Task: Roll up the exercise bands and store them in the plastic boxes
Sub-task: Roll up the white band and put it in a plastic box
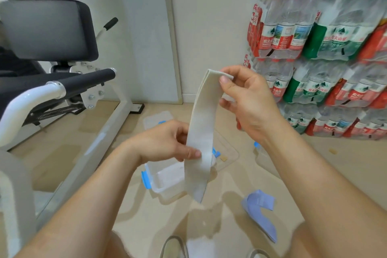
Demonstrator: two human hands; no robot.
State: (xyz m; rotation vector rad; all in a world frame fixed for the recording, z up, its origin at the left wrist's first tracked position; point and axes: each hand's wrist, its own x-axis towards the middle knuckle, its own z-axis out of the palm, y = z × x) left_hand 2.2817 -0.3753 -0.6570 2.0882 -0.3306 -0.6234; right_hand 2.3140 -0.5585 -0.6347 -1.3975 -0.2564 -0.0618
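Cream band [201, 132]: flattened loop, hanging upright between my two hands above the open box; I judge it is held taut this way so the top fold can start the roll.
Right hand [249, 102]: closed in a pinch on the band's folded top end, thumb in front, fingers behind.
Left hand [167, 142]: thumb and fingers closed on the band's left edge partway down, steadying it; lower end hangs free.
Open box [165, 178]: clear plastic with blue clips, on the floor directly under the band, nothing seen inside.
Lid [227, 148]: lying flat just behind the box.
Blue band [261, 211]: loose on the floor to the right, unrolled.
Room: white bench frame [109, 130] crowds the left; stacked bottled water [322, 58] stands along the right; floor near the box is open.
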